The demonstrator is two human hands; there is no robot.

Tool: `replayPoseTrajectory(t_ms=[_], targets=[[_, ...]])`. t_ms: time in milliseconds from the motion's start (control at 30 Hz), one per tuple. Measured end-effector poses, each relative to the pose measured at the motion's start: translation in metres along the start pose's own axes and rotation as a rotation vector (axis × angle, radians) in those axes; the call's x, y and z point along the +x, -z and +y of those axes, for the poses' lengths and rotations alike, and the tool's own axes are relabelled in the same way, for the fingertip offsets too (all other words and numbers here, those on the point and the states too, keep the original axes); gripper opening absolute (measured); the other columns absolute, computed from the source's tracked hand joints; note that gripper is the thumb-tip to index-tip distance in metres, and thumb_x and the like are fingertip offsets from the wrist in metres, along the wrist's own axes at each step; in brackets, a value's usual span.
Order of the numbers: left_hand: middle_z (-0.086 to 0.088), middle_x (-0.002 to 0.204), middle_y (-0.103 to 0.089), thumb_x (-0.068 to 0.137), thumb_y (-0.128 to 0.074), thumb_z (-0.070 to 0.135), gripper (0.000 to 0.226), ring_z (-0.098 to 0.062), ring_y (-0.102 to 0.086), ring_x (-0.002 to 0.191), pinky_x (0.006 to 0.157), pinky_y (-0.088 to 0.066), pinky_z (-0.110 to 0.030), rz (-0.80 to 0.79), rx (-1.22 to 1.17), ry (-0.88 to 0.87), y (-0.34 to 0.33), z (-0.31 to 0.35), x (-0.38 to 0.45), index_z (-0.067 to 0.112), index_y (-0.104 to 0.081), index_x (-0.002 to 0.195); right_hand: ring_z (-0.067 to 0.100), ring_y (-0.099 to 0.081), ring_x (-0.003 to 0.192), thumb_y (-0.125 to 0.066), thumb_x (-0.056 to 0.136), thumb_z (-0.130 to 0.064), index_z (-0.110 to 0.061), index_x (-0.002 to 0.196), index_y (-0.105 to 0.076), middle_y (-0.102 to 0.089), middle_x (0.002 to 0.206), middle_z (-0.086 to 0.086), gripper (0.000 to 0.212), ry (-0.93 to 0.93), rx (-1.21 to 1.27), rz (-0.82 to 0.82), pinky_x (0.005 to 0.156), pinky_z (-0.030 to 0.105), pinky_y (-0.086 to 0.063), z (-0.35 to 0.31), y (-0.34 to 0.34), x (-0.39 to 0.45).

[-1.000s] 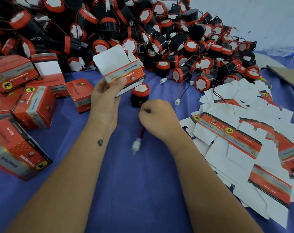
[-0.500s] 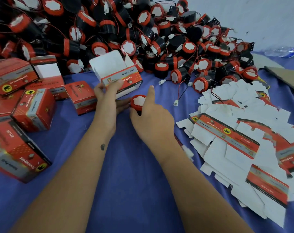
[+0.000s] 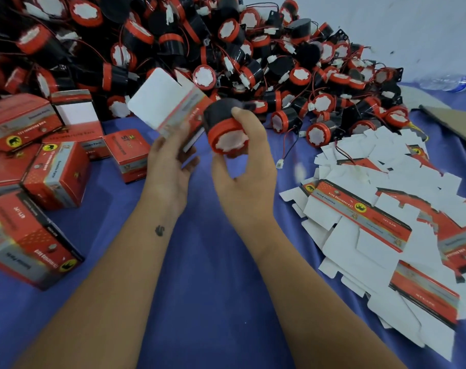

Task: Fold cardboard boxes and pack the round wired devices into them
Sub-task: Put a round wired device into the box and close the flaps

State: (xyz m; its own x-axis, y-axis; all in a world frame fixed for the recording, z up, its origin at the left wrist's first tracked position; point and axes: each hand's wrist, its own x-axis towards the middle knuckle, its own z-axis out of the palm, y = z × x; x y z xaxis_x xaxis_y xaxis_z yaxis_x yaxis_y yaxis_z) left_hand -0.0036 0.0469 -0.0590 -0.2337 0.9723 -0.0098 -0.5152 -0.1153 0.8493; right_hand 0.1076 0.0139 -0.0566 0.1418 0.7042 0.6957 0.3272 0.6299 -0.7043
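My right hand (image 3: 243, 179) grips a round black device with a red rim and white face (image 3: 225, 130), lifted off the blue cloth, white face toward me. My left hand (image 3: 170, 169) holds a folded red-and-white box (image 3: 167, 105) by its lower side, with its white flap open and raised. The device sits just to the right of the box, at its open end, touching or nearly touching it. Motion blur softens the box.
A large heap of round wired devices (image 3: 226, 49) fills the back. Packed red boxes (image 3: 56, 177) stand on the left. Flat unfolded box blanks (image 3: 373, 222) lie in a pile on the right. A loose white connector (image 3: 280, 163) lies on the blue cloth (image 3: 213, 302).
My right hand picked the device up from the cloth and raised it to the box's open end. My left hand tilted the box toward it.
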Motion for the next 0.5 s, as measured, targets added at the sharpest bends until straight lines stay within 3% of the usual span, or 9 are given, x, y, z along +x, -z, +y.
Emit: replayPoseTrajectory(t_ms=[100,200,333,400,500], targets=[[0.013,0.101,-0.066,0.082,-0.079,0.013,0.04,0.001,-0.064,0.091,0.083,-0.051,-0.025,0.055,0.364,-0.184,-0.002,-0.009,0.001,0.017,-0.055,0.114,0.021,-0.054,0.108,-0.053,0.08,0.012,-0.019,0.131,-0.051,-0.054,0.119,0.011,0.06,0.067,-0.061,0.157,0.095,0.028,-0.045,0.001,0.004,0.004],[0.021,0.108,-0.059,0.077,-0.082,0.006,0.056,0.012,-0.058,0.093,0.077,-0.049,-0.01,0.005,0.594,-0.308,0.001,-0.016,0.001,0.026,-0.048,0.116,0.022,-0.049,0.116,-0.057,0.085,0.006,-0.032,0.129,-0.044,-0.049,0.128,0.015,0.06,-0.002,-0.051,0.245,0.101,0.035,-0.043,0.005,0.012,0.01],[0.03,0.104,-0.057,0.077,-0.081,0.007,0.058,0.007,-0.057,0.101,0.088,-0.055,-0.03,-0.062,0.731,-0.337,0.003,-0.018,-0.002,0.043,-0.045,0.107,0.021,-0.044,0.116,-0.067,0.087,-0.005,-0.03,0.128,-0.053,-0.036,0.13,0.016,0.049,-0.008,-0.136,0.317,0.099,0.037,-0.045,0.008,0.016,0.015],[0.027,0.104,-0.057,0.077,-0.082,0.011,0.057,0.008,-0.056,0.099,0.085,-0.054,-0.026,-0.072,0.781,-0.354,0.002,-0.018,-0.004,0.041,-0.044,0.107,0.019,-0.048,0.108,-0.066,0.085,-0.002,-0.024,0.126,-0.06,-0.031,0.131,0.017,0.046,0.025,-0.164,0.301,0.093,0.035,-0.048,0.009,0.015,0.015],[0.021,0.103,-0.06,0.078,-0.082,0.017,0.052,0.009,-0.057,0.094,0.071,-0.047,-0.009,-0.066,0.788,-0.319,0.002,-0.017,-0.004,0.033,-0.047,0.113,-0.01,-0.043,0.106,-0.07,0.077,0.001,-0.013,0.123,-0.062,-0.029,0.133,0.022,0.05,0.101,-0.19,0.204,0.093,0.013,-0.043,0.01,0.013,0.013]])
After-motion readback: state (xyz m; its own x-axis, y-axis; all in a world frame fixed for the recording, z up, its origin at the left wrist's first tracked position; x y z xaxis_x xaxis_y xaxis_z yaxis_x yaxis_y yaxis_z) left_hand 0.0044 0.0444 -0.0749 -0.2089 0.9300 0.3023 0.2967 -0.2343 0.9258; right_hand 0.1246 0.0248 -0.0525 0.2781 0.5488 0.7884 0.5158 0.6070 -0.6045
